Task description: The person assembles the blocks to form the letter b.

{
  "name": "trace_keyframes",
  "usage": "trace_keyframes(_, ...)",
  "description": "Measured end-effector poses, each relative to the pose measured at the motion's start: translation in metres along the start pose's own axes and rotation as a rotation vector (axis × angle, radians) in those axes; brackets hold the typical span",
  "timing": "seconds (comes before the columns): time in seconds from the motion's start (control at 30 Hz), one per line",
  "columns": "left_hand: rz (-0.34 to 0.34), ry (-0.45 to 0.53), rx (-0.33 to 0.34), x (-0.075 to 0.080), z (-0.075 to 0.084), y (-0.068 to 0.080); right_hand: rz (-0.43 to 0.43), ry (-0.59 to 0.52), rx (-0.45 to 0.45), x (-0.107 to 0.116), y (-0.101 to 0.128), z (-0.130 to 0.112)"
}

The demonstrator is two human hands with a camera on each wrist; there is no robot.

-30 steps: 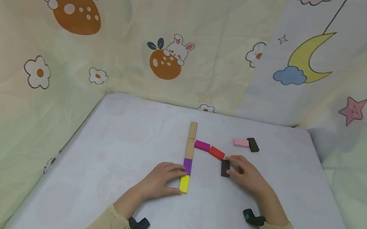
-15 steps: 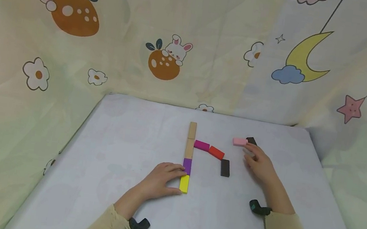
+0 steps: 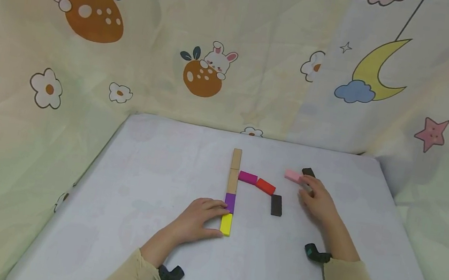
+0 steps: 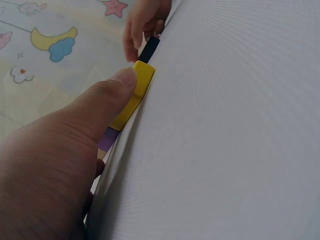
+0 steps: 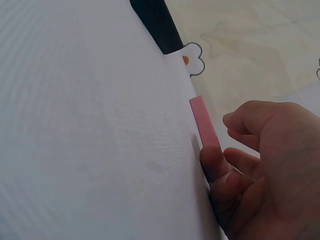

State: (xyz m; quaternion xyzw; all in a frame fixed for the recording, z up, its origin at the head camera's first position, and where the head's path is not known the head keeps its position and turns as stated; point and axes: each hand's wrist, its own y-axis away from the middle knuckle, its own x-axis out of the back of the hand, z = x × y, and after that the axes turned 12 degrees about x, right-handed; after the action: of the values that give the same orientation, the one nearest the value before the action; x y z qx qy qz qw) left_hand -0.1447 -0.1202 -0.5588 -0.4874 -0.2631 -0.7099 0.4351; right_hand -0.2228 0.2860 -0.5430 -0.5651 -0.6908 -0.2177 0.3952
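Note:
A column of blocks lies on the white table (image 3: 152, 173): two wooden blocks (image 3: 234, 169), a purple block (image 3: 229, 202) and a yellow block (image 3: 225, 224). My left hand (image 3: 197, 219) rests flat beside it, fingers touching the purple block and thumb (image 4: 107, 95) pressed against the yellow block (image 4: 135, 90). A magenta block (image 3: 247, 177), a red block (image 3: 265, 186) and a black block (image 3: 276, 205) branch off to the right. My right hand (image 3: 314, 196) has its curled fingertips (image 5: 215, 162) on the near end of the pink block (image 5: 204, 122), also seen at the pink block (image 3: 293, 175).
A second black block (image 3: 308, 172) lies just behind the pink one, partly hidden by my right hand. Printed curtains (image 3: 201, 61) wall in the table at the back and on both sides. The table's edges fall away left and right.
My right hand left the black block by the red one and moved up and right to the pink block, which has turned slightly. My left hand has stayed on the column.

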Motion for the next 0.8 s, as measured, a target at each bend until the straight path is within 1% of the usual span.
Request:
trace_keyframes(0.07,0.002,-0.001,-0.005,0.0,0.0,0.0,0.017,0.003,0.002,-0.001,0.0,0.0)
trace_keyframes(0.23,0.007,-0.004,-0.013,0.0,0.0,0.0,0.02,-0.013,0.01,-0.001,0.001,0.0)
trace_keyframes(0.43,0.0,-0.002,-0.003,-0.001,0.0,0.0,0.019,-0.092,-0.034,0.001,0.005,-0.005)
trace_keyframes(0.53,0.004,-0.004,-0.007,-0.001,0.0,0.0,-0.007,-0.135,-0.052,0.003,0.006,-0.007)
trace_keyframes(0.63,0.013,-0.006,-0.013,-0.001,0.0,-0.001,-0.037,-0.155,-0.062,0.005,0.004,-0.009)
trace_keyframes(0.7,0.016,-0.007,-0.015,-0.001,-0.001,-0.001,-0.049,-0.159,-0.059,0.006,0.001,-0.009)
trace_keyframes(0.8,0.015,-0.009,-0.015,-0.001,0.0,-0.001,-0.069,-0.118,-0.054,0.008,-0.006,-0.008)
